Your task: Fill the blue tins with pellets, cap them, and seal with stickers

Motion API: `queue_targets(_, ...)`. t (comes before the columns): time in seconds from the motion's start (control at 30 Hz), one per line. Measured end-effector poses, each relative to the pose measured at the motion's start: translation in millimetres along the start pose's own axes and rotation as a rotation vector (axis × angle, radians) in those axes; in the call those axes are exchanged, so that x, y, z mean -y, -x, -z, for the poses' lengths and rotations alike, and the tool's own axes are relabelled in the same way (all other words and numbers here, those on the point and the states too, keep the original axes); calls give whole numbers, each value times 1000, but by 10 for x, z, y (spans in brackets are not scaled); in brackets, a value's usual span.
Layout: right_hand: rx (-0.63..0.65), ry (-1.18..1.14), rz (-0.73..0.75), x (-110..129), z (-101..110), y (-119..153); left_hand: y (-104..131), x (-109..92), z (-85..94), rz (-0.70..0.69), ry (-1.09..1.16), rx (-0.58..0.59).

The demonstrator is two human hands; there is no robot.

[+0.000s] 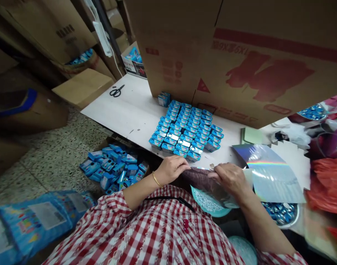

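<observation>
A thin plastic sheet or bag [201,179], clear and brownish where dark things show through, stretches between my hands at the table's front edge. My left hand [172,169] pinches its left end, a gold bracelet on the wrist. The fingers of my right hand [230,178] are closed on its right part. Just beyond my hands, several rows of small blue boxes [185,129] stand packed together on the white table [124,117]. Below the sheet is a turquoise basin [209,202] with small pale pieces.
A large cardboard box [185,59] stands behind the rows. Black scissors [117,91] lie at the left. A carton of blue packs [116,167] sits below the edge. At the right are a shiny holographic sheet [276,176], a metal bowl [297,217] and red plastic bags [327,180].
</observation>
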State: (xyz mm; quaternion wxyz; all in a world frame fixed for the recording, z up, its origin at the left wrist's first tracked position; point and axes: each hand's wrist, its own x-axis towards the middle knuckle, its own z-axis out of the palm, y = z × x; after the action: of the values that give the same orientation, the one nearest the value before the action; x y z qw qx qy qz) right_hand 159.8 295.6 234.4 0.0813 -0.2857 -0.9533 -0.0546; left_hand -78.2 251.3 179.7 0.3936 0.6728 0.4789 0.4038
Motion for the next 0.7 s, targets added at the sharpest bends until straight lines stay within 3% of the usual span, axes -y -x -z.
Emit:
queue_targets(0.1, 81, 58, -34, -115, -211, -187, -158, 293, 85, 121, 132, 57)
queue_targets(0.23, 253, 99, -37, -453, -315, -591, -481, 617, 167, 275, 385, 83)
queue_targets(0.33, 346, 152, -58, -791, -408, -934, -745, 856, 108, 421, 594, 45)
queue_targets(0.43, 323, 211, -71, -991, -676, -1237, -968, 1135, -22, 608, 790, -7)
queue_targets(0.57, 149, 80, -142, -783, -1265, -1476, -1109, 1485, -112, 755, 990, -83)
queue_targets(0.7, 119, -194, -105, -426, -1747, -1516, -1127, 1683, -87, 806, 1109, -169)
